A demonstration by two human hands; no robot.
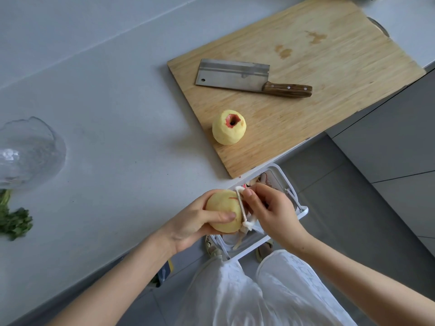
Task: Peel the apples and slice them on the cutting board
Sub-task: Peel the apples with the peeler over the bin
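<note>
My left hand (193, 222) grips a mostly peeled apple (222, 209) with a thin red strip of skin left near its top. My right hand (270, 212) holds a white peeler (243, 208) with its blade laid against the apple's right side. Both hands hover over a white bin (299, 214) just past the counter's edge. A second peeled apple (228, 127), red round its stem hollow, stands on the wooden cutting board (317, 109) near its front corner. A cleaver (244, 77) with a wooden handle lies flat on the board.
A clear glass bowl (28, 151) sits at the left on the grey counter (106, 114), with green herbs (14, 220) below it. The bin holds peelings. Grey cabinet fronts (400, 149) stand at the right. My white trousers (259, 290) and the floor lie below.
</note>
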